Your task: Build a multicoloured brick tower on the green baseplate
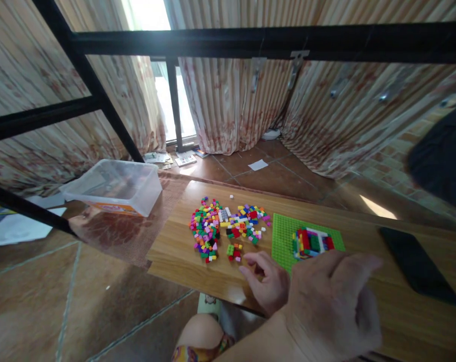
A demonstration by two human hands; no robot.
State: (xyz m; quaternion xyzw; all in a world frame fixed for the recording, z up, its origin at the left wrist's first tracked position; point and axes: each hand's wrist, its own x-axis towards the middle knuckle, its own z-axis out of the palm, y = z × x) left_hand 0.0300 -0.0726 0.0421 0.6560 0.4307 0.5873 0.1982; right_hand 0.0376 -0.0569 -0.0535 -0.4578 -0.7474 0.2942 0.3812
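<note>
My left hand (333, 301) is large and a little blurred in the foreground, its forearm crossing from the lower left. Its fingers are curled, and what they hold, if anything, is hidden. Just behind it, a small multicoloured brick build (313, 243) stands on a green baseplate (283, 234), partly covered. My right hand (268, 284) reaches out from beneath the left arm at the table's near edge. Its thumb and forefinger are apart with nothing seen between them. Close to its fingertips lies a small cluster of loose bricks (234, 252). Farther left spreads a pile of mixed toy bricks (205, 226).
A dark phone (416, 264) lies at the right of the wooden table (175, 246). On the floor to the left stands a clear plastic bin (148, 193). A black metal frame (198, 42) crosses in front of curtains. A dark rounded shape (443, 151) juts in at right.
</note>
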